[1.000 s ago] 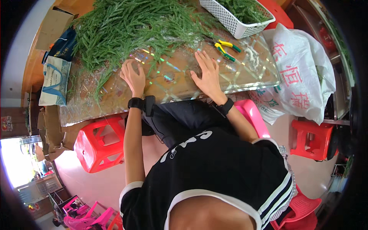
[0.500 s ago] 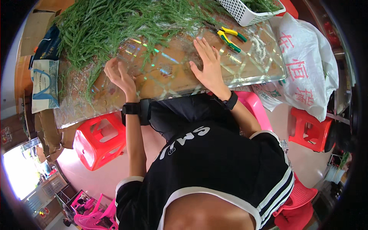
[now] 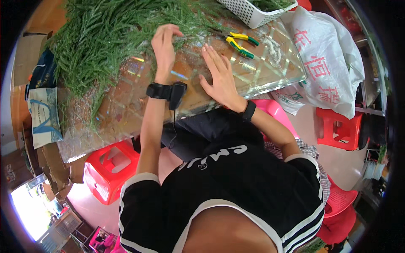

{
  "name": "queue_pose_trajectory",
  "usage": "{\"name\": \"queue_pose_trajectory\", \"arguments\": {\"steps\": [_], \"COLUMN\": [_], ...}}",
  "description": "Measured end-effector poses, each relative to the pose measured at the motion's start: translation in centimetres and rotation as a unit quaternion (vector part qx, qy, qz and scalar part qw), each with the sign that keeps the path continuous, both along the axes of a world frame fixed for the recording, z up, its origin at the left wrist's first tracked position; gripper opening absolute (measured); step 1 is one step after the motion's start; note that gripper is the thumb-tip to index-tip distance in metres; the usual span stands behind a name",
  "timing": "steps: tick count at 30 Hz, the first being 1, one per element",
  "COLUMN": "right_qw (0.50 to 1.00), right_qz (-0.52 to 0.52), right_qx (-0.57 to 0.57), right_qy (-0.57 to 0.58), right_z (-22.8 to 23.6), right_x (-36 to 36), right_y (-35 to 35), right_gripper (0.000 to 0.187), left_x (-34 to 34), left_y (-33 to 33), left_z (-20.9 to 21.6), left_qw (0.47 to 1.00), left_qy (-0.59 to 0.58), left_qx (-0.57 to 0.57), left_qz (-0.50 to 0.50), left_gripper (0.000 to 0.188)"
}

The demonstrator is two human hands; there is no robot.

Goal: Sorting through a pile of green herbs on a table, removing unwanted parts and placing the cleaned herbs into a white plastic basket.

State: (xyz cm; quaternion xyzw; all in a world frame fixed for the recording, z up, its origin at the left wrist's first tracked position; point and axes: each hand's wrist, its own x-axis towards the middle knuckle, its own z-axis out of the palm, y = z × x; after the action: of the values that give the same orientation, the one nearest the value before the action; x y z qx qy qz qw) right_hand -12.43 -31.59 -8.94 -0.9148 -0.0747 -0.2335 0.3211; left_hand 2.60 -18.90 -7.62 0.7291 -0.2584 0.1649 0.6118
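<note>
Feathery green sprigs [image 3: 97, 46] are heaped over the far left of the table. At the near right edge of this heap is my left hand [image 3: 164, 46], its fingers loosely bent and apart, with nothing visible in them. My right hand [image 3: 219, 78] rests on the tabletop, palm down and fingers stretched out, holding nothing. Just beyond its fingertips lie pliers [image 3: 239, 44] with yellow and green handles, their jaws beside the sprigs.
The table [image 3: 122, 114] has a shiny clear cover. A white perforated basket [image 3: 249, 12] holding greenery stands at the far right. A white sack [image 3: 325, 63] leans by the right edge. Paper bags [image 3: 44, 114] stand at the left edge. Red stools [image 3: 112, 170] flank the table.
My left hand has moved forward and right, from the bare cover to the sprigs. My right hand stays flat on the table. The whole view has shifted slightly.
</note>
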Motion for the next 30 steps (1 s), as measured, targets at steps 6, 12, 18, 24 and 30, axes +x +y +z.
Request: {"name": "queue_pose_trajectory", "arguments": {"steps": [6, 12, 18, 24, 30], "right_qw": [1.000, 0.999, 0.999, 0.995, 0.976], "right_qz": [0.011, 0.014, 0.031, 0.100, 0.201], "right_qx": [-0.009, -0.027, -0.034, 0.022, 0.073], "right_qy": [-0.002, 0.014, 0.014, -0.016, -0.038], "right_z": [-0.5, -0.8, -0.6, -0.9, -1.0], "right_x": [0.1, -0.2, 0.1, -0.2, -1.0], "right_y": [0.3, 0.5, 0.4, 0.3, 0.7], "right_gripper": [0.075, 0.078, 0.077, 0.072, 0.068], "left_x": [-2.6, -3.6, -3.1, -2.7, -2.9], "left_y": [-2.2, -2.9, -1.8, -1.6, -1.3], "left_z": [-1.6, -2.1, -2.1, -2.2, -1.9], "left_qw": [0.988, 0.999, 0.993, 0.987, 0.991], "left_qy": [0.134, -0.028, -0.116, -0.145, -0.102], "left_qx": [-0.068, -0.036, 0.020, -0.018, 0.002], "left_qz": [-0.029, -0.001, 0.032, 0.066, 0.083], "left_gripper": [0.039, 0.034, 0.035, 0.028, 0.029]}}
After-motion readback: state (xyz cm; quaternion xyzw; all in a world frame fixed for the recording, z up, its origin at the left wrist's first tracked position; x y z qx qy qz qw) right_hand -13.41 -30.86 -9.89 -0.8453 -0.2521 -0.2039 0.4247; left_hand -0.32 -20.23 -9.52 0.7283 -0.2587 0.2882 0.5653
